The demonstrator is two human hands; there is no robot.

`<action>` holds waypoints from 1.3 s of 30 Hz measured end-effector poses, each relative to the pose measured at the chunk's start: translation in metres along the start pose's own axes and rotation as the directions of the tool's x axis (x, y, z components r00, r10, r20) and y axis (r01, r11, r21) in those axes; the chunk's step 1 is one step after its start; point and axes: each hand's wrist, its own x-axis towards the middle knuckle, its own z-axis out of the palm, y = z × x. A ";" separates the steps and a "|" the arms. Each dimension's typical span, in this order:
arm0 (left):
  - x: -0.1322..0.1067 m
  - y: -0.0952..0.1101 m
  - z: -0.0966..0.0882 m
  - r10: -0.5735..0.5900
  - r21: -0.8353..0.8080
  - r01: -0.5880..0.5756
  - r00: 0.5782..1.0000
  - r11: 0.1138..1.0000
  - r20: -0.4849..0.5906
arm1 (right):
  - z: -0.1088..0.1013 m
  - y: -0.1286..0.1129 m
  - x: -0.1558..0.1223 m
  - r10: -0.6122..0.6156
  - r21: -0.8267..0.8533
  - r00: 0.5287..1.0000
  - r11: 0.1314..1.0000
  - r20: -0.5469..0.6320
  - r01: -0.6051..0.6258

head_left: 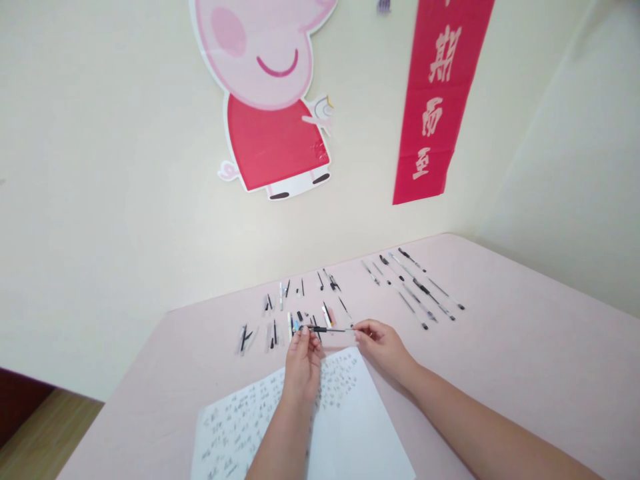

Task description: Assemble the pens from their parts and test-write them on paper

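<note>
Between my two hands a slim black-and-clear pen is held level above the top of a sheet of paper. My left hand pinches its dark end between thumb and fingers. The fingers of my right hand are closed on the clear tip end. Beneath my left forearm lies the white paper, covered in handwritten characters on its left and upper parts. Just beyond my hands, several pen parts lie on the pink tabletop, among them a black cap and a dark refill.
The pink table meets the wall at the back. Several whole pens lie at the right rear, and small groups of pen parts at the left rear. A cartoon pig cutout and a red banner hang on the wall.
</note>
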 end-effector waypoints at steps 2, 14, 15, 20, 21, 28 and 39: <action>0.001 0.001 -0.001 0.005 -0.019 -0.005 1.000 1.000 0.001 | 0.002 0.001 -0.003 -0.063 -0.147 0.994 0.986 0.095 0.076; -0.009 -0.003 0.004 0.019 0.328 -0.057 0.993 0.943 0.119 | 0.001 -0.005 -0.007 -0.073 -0.255 0.995 0.963 0.070 0.089; -0.009 -0.004 0.004 0.017 0.352 -0.059 0.992 0.934 0.123 | 0.000 -0.004 -0.006 -0.066 -0.234 0.997 0.969 0.044 0.074; -0.010 -0.005 0.004 -0.007 0.426 -0.053 0.991 0.903 0.136 | -0.009 0.000 0.005 0.027 -0.184 0.998 0.982 -0.058 -0.038; -0.009 -0.005 0.004 -0.013 0.440 -0.052 0.990 0.897 0.143 | -0.012 0.000 0.008 0.037 -0.208 0.996 0.977 -0.082 -0.053; -0.007 -0.008 0.001 -0.021 0.490 -0.081 0.979 0.868 0.200 | -0.037 -0.001 0.040 0.119 -0.488 0.970 0.847 -0.212 -0.210; -0.007 -0.008 0.002 -0.024 0.504 -0.090 0.976 0.859 0.215 | -0.052 0.009 0.085 0.144 -0.833 0.949 0.454 -0.282 -0.317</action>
